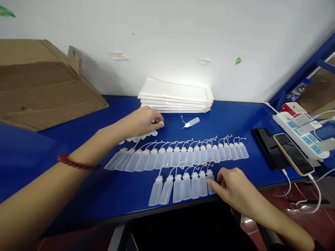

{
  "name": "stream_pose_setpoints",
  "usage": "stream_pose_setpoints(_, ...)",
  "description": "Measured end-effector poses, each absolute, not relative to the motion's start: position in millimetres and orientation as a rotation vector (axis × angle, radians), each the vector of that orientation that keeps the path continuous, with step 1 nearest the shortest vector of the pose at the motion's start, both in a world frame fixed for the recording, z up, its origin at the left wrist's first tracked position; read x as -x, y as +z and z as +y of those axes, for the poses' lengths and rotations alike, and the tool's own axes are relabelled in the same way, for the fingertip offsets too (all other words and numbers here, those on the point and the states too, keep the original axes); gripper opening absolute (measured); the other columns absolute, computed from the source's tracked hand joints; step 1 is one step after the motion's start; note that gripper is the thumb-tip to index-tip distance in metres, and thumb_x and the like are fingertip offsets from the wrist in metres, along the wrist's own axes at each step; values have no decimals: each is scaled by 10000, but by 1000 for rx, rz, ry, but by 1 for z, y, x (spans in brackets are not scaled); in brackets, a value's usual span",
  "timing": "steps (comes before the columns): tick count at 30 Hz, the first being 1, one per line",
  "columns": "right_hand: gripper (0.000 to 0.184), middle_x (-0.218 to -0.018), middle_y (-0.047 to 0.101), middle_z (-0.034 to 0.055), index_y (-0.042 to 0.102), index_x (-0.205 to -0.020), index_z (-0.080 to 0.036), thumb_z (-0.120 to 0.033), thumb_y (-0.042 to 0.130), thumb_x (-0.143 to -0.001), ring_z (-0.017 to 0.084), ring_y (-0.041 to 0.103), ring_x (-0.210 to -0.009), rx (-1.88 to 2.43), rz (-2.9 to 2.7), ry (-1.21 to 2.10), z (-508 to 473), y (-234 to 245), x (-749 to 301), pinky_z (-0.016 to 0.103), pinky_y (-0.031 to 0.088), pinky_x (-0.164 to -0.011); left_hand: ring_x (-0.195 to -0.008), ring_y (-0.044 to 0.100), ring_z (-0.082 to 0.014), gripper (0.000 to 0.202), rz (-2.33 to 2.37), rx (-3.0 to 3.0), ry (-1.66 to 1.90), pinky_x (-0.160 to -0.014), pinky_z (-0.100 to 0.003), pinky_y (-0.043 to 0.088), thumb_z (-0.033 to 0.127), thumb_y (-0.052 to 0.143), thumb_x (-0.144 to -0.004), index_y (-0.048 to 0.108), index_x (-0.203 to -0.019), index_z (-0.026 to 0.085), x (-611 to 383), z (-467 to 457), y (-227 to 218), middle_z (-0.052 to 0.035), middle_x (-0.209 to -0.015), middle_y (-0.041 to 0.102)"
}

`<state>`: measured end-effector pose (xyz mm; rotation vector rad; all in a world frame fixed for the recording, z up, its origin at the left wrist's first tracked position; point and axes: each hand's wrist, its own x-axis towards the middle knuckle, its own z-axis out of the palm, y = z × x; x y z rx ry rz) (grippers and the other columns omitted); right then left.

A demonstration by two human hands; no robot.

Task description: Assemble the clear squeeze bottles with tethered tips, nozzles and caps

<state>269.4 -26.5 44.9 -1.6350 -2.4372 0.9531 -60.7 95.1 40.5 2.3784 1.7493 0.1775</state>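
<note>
My left hand reaches over a small pile of white caps on the blue table. Its thumb and fingertips are pinched on one white cap. My right hand rests at the table's front edge, thumb stretched out against the rightmost small squeeze bottle of the front row, other fingers curled loosely and apart from the thumb. Several translucent squeeze bottles lie in that short row, thin bent tubes at their necks. Behind them runs a longer row of similar bottles.
A single bottle with a needle tip lies before a stack of white padded envelopes. Cardboard leans at the left. On the right are two phones with cables and a white power strip. The white wall closes off the back.
</note>
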Motion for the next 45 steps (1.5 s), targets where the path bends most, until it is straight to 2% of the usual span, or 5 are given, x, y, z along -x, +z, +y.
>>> stream_pose_setpoints(8, 280, -563, 594, 31, 544, -721, -172, -364, 504, -921, 134, 519, -464, 1642, -2419, 1005, -28, 44, -268, 284, 244, -476, -962, 597, -287, 342, 1741, -2425, 264, -825, -399, 452, 434, 463, -840, 701, -868, 189, 51, 71, 53, -111, -874, 722)
stream_pose_setpoints(16, 240, -548, 557, -7, 517, -688, -188, -337, 546, -874, 114, 479, -471, 1619, -2258, 1094, -30, 46, -275, 255, 310, -457, -697, 586, -170, 308, 1522, -2407, 704, -601, -281, 442, 469, 514, -895, 711, -960, 242, 19, 24, 69, -43, -840, 701)
stream_pose_setpoints(21, 166, -639, 585, -12, 539, -781, -188, -332, 581, -853, 98, 507, -502, 1368, -2048, 1189, -30, 58, -271, 227, 379, -456, -725, 593, -160, 243, 1242, -2358, 724, -587, -250, 456, 406, 524, -942, 700, -984, 245, -7, 0, 76, -23, -810, 685)
stream_pose_setpoints(32, 228, -688, 698, -2, 625, -868, -165, -374, 701, -821, 105, 654, -527, 748, -1307, 2188, -6, 55, -258, 210, 495, -487, -701, 600, -146, 150, 910, -2093, 752, -608, -257, 502, 269, 566, -946, 710, -986, 254, -26, -9, 88, -14, -751, 699)
stream_pose_setpoints(45, 340, -636, 550, -44, 651, -899, -161, -488, 560, -919, 59, 467, -444, 823, -1483, 1925, -7, 53, -248, 215, 395, -454, -729, 574, -155, 120, 1002, -2311, 881, -680, -299, 489, 256, 552, -963, 665, -927, 246, -27, -20, 86, 5, -780, 681)
